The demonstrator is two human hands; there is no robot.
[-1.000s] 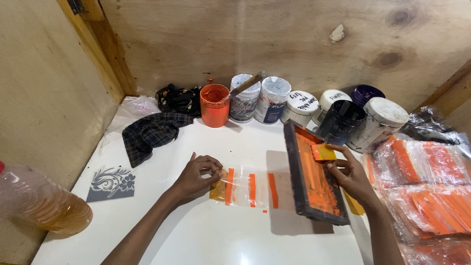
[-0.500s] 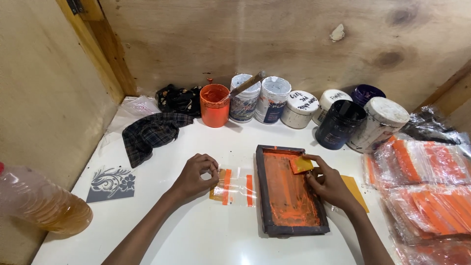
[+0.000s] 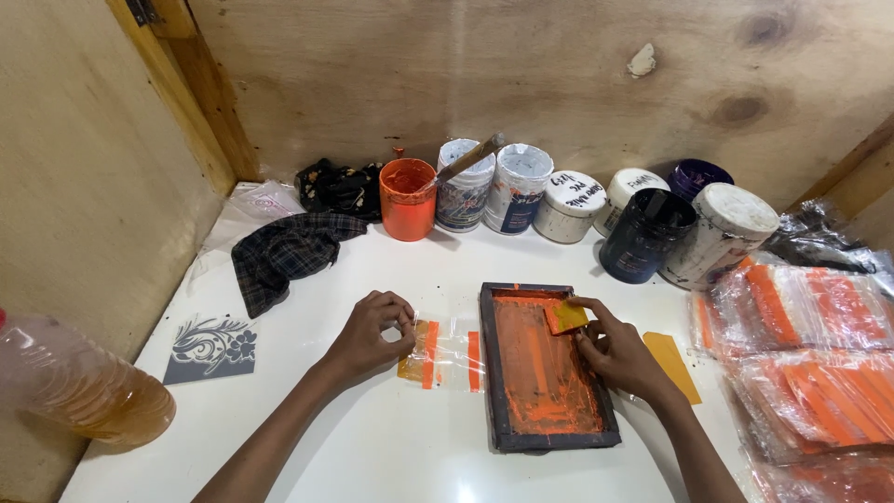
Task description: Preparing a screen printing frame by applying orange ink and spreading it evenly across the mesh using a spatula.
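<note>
Seen from the head camera, the person works at a white tabletop [image 3: 391,447] boxed in by plywood walls. The left hand [image 3: 368,337] rests on the end of a clear plastic bag [image 3: 445,356] printed with orange bars; its grip is pressed together, thumb and fingertips pinching the bag's left edge down against the tabletop. The bag lies flat, and its right end runs under the dark wooden printing frame [image 3: 545,368]. The frame lies flat on the tabletop just right of the left hand, its mesh smeared with orange ink. The right hand [image 3: 616,356] sits over the frame's upper right corner, its grip closed on a small yellow squeegee [image 3: 564,318] whose blade touches the inked mesh near the top edge.

A yellow card [image 3: 672,365] lies just beside the frame on the right, partly hidden by the right wrist. Farther right are stacks of printed orange bags [image 3: 810,354]. Along the back wall stand an open orange paint tub [image 3: 408,198], several white lidded tubs [image 3: 517,189] and a dark jar [image 3: 644,235]. A checked cloth [image 3: 284,253] lies at the left rear, a grey floral tile [image 3: 212,347] near the left edge, and a plastic bottle of amber liquid [image 3: 79,391] in the left corner.
</note>
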